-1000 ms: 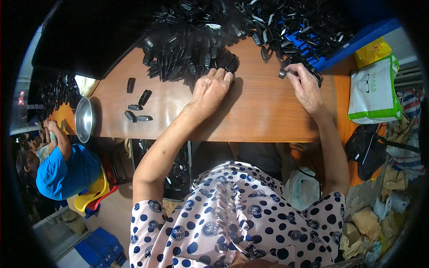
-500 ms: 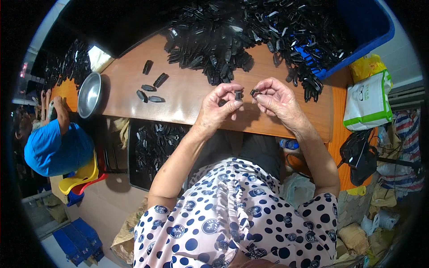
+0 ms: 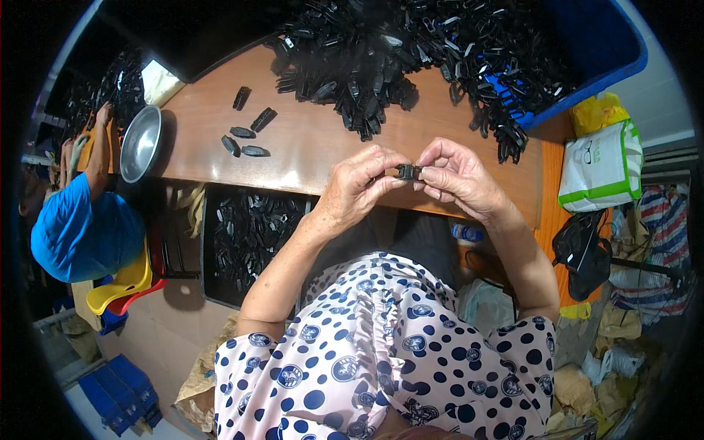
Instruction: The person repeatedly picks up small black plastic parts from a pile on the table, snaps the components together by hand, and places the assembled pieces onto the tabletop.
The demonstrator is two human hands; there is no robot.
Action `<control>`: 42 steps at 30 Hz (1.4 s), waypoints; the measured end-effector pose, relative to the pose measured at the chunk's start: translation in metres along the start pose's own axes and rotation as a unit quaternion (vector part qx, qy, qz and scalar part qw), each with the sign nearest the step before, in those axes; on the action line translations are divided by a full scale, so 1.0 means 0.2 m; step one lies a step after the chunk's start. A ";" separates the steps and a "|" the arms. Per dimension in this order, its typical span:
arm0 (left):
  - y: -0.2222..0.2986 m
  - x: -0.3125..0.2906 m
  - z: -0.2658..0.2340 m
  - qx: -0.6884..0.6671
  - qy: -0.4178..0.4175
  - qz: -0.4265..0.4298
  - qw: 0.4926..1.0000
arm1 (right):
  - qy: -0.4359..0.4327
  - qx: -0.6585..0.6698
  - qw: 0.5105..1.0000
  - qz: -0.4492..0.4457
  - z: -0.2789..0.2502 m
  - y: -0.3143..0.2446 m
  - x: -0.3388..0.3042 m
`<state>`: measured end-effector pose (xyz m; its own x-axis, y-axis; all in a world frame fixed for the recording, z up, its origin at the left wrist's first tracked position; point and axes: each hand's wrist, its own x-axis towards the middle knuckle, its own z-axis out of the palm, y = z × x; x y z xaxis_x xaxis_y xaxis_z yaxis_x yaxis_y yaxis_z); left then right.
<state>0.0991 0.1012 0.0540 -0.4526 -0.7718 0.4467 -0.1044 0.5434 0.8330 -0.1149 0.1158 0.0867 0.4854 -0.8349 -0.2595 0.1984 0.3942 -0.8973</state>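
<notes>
Above the table's near edge, my left hand (image 3: 364, 180) and my right hand (image 3: 457, 178) meet, both closed in a pinch. Between their fingertips is a small black plastic buckle (image 3: 408, 172), its two parts end to end. Each hand grips one end; whether the parts are fully locked is too small to tell. To the left lie several finished-looking black buckles (image 3: 254, 151) on the wooden table (image 3: 220, 77). Beyond my hands spreads a big heap of black plastic pieces (image 3: 352, 73).
A blue crate (image 3: 601, 82) is tipped at the far right, pieces spilling out. A metal bowl (image 3: 141, 144) stands at the left edge; a black tray (image 3: 246, 242) of pieces is below the table edge. A white-green bag (image 3: 601, 165) is at right, a co-worker in blue (image 3: 86, 233) at left.
My hands have come together. The two black parts, held apart before, now meet between my fingertips. The co-worker's arm has reached farther forward over the table.
</notes>
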 end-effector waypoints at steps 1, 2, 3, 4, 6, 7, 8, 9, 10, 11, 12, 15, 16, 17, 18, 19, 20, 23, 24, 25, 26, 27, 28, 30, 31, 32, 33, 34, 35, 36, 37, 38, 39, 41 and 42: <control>0.00 0.00 0.00 0.000 -0.001 -0.002 1.000 | 0.004 0.009 1.000 0.013 0.00 0.00 0.00; 0.01 -0.01 0.00 0.021 -0.009 -0.011 1.000 | 0.004 0.011 1.000 0.014 -0.01 0.01 0.00; 0.01 -0.01 0.00 0.043 -0.017 -0.021 0.999 | 0.003 -0.006 1.000 0.015 -0.01 0.01 0.00; 0.01 -0.01 0.00 0.043 -0.018 -0.023 0.999 | 0.002 -0.024 1.000 0.017 -0.02 0.01 0.00; 0.01 -0.01 0.00 0.086 -0.019 0.020 0.996 | 0.014 -0.034 0.999 0.030 0.01 0.01 -0.01; 0.01 -0.01 0.01 0.084 -0.022 0.018 0.996 | 0.028 -0.048 0.998 0.041 0.01 0.00 -0.01; 0.02 -0.01 0.02 0.103 -0.030 0.023 0.994 | 0.030 -0.044 0.998 0.043 0.00 0.01 -0.01; 0.03 0.00 0.02 0.123 -0.038 0.029 0.991 | 0.037 -0.046 0.996 0.073 -0.01 0.02 -0.01; 0.02 -0.01 0.03 0.121 -0.042 0.026 0.991 | 0.043 -0.047 0.993 0.102 -0.02 0.04 -0.01; 0.01 -0.01 0.03 0.125 -0.062 0.021 0.990 | 0.045 -0.043 0.993 0.103 -0.04 0.06 -0.01; 0.01 -0.01 0.03 0.129 -0.082 0.016 0.988 | 0.018 -0.016 0.993 0.117 -0.07 0.10 -0.02; 0.05 0.01 0.03 0.112 -0.136 -0.035 0.984 | -0.032 0.078 0.987 0.135 -0.11 0.16 -0.02; 0.04 0.00 0.05 0.111 -0.137 -0.035 0.984 | -0.061 0.139 0.978 0.141 -0.11 0.17 -0.01; 0.01 -0.02 0.07 0.018 -0.087 -0.074 0.993 | -0.094 0.152 0.979 0.101 -0.11 0.19 0.01; 0.00 -0.02 0.10 -0.076 -0.036 -0.113 0.990 | -0.092 0.152 0.979 0.100 -0.10 0.19 0.02; 0.03 -0.01 0.10 -0.177 -0.019 -0.177 0.968 | -0.078 0.151 0.982 0.086 -0.08 0.18 0.03; 0.02 0.01 0.10 -0.183 0.000 -0.185 0.966 | -0.064 0.150 0.984 0.072 -0.07 0.17 0.04; -0.08 0.01 0.10 -0.147 -0.013 -0.143 0.979 | -0.110 0.167 0.976 0.083 -0.05 0.20 0.05; -0.06 0.01 0.11 -0.219 -0.003 -0.195 0.956 | -0.132 0.195 0.968 0.083 -0.05 0.22 0.04; -0.05 0.00 0.12 -0.288 0.009 -0.248 0.925 | -0.156 0.221 0.959 0.078 -0.05 0.22 0.04; -0.06 0.00 0.13 -0.286 0.009 -0.250 0.925 | -0.157 0.223 0.959 0.078 -0.06 0.24 0.04; -0.08 0.00 0.14 -0.294 0.002 -0.251 0.922 | -0.147 0.231 0.960 0.057 -0.07 0.28 0.06; -0.09 0.00 0.15 -0.300 -0.004 -0.253 0.920 | -0.138 0.240 0.960 0.036 -0.07 0.30 0.07; -0.07 0.01 0.19 -0.299 0.014 -0.279 0.912 | -0.089 0.247 0.964 0.024 -0.05 0.30 0.07; -0.10 0.00 0.21 -0.306 0.009 -0.274 0.912 | -0.067 0.212 0.974 0.040 -0.05 0.29 0.07; -0.12 0.00 0.22 -0.312 0.004 -0.270 0.911 | -0.046 0.176 0.982 0.055 -0.05 0.27 0.07; -0.12 -0.02 0.21 -0.320 0.022 -0.298 0.899 | -0.010 0.192 0.978 0.079 -0.03 0.24 0.07; -0.13 -0.03 0.19 -0.311 0.025 -0.301 0.901 | -0.018 0.197 0.977 0.078 -0.06 0.24 0.07; -0.14 -0.04 0.15 -0.250 0.020 -0.295 0.922 | 0.003 -0.013 1.000 0.026 -0.11 0.26 0.07; -0.16 -0.05 0.11 -0.187 0.014 -0.288 0.939 | 0.026 -0.223 0.974 -0.031 -0.18 0.26 0.07; -0.19 -0.06 0.02 -0.077 0.035 -0.265 0.961 | 0.104 -0.323 0.940 -0.034 -0.25 0.26 0.06; -0.23 -0.06 -0.08 0.044 0.067 -0.254 0.964 | 0.185 -0.418 0.889 -0.036 -0.34 0.23 0.04; -0.29 -0.06 -0.20 0.168 0.076 -0.208 0.960 | 0.227 -0.541 0.805 -0.082 -0.42 0.17 0.03; -0.33 -0.01 -0.39 0.382 0.022 -0.181 0.906 | 0.293 -0.698 0.642 -0.118 -0.53 0.08 0.02; -0.37 -0.03 -0.43 0.474 0.021 -0.153 0.867 | 0.317 -0.741 0.581 -0.111 -0.56 0.05 0.03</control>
<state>0.1859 0.0371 0.0181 -0.2456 -0.9281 0.2799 -0.9035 0.3238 0.2807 -0.2063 0.0714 0.0366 0.0834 -0.9607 0.2649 -0.9837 -0.1218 -0.1324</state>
